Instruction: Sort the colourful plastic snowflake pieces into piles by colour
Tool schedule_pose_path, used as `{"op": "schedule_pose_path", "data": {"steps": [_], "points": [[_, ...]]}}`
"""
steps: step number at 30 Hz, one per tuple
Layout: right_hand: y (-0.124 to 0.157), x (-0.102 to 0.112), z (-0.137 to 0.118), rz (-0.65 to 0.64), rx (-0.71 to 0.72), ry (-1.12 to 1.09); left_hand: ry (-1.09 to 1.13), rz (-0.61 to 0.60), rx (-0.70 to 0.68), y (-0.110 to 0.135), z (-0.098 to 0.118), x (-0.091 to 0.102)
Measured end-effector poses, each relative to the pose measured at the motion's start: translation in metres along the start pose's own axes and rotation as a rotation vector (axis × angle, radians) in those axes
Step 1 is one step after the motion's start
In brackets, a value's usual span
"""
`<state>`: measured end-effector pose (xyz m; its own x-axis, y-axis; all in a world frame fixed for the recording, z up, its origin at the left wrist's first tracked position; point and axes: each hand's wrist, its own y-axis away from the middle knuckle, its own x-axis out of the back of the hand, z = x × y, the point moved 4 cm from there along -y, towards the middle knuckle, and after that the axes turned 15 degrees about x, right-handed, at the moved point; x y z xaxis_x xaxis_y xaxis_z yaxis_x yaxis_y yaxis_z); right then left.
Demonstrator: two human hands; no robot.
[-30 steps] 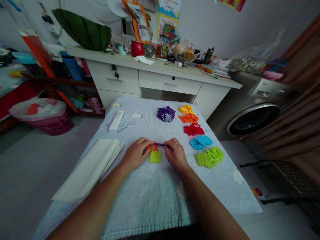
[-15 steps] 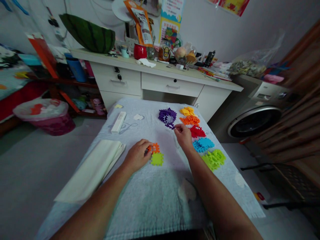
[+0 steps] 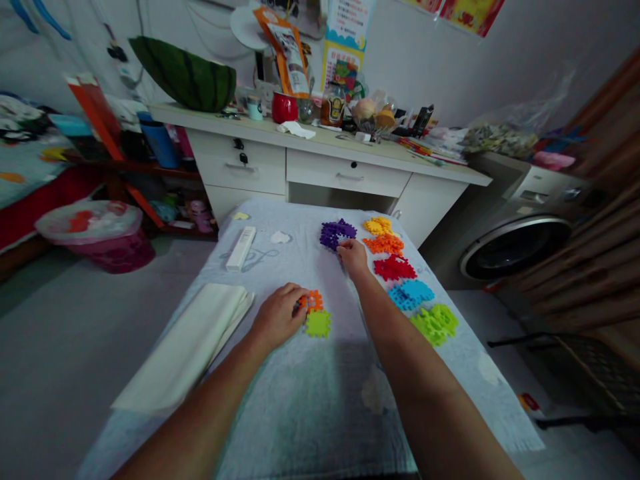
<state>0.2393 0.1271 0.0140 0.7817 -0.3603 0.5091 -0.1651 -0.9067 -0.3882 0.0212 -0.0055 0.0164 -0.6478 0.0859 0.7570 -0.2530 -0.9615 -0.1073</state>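
My left hand (image 3: pixel 281 313) rests on the cloth, fingers curled and closed on the left edge of an orange interlocking puzzle piece (image 3: pixel 315 300). Just below, edge to edge with it, lies a lime-green square piece (image 3: pixel 319 324) with toothed sides. Something dark shows under the left fingertips; I cannot tell what it is. Farther off, my right hand (image 3: pixel 354 260) pinches at the lower edge of a purple heap of pieces (image 3: pixel 336 233); its fingertips mostly hide the purple piece there.
Down the right side lie heaps of yellow (image 3: pixel 378 225), orange (image 3: pixel 384 244), red (image 3: pixel 395 267), blue (image 3: pixel 411 294) and lime-green pieces (image 3: pixel 435 324). A white box (image 3: pixel 241 249) and folded cream cloth (image 3: pixel 185 347) lie left. Beyond stands a white desk (image 3: pixel 240 157).
My right hand has shifted left against the purple heap, and the purple piece at its fingertips is now mostly hidden. My left hand stays at the orange piece. The view has shifted slightly.
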Motion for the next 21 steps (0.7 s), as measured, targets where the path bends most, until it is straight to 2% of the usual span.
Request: {"op": "schedule_pose_path", "data": {"steps": [7, 9, 14, 16, 21], "points": [[0.005, -0.011, 0.003, 0.029, -0.105, -0.018, -0.002, 0.013, -0.006, -0.001, -0.002, -0.002], [0.007, -0.008, -0.001, 0.013, -0.073, -0.002, 0.000, 0.009, 0.002, -0.001, -0.002, -0.001], [0.019, 0.006, -0.022, -0.069, 0.110, 0.163, 0.015, 0.024, -0.005, -0.001, 0.000, 0.001], [0.030, 0.011, -0.035, -0.181, 0.164, 0.193, 0.010, 0.030, -0.009, -0.001, -0.001, 0.001], [0.075, 0.018, -0.067, -0.649, 0.279, 0.185, -0.007, 0.032, 0.003, -0.001, -0.003, 0.001]]}}
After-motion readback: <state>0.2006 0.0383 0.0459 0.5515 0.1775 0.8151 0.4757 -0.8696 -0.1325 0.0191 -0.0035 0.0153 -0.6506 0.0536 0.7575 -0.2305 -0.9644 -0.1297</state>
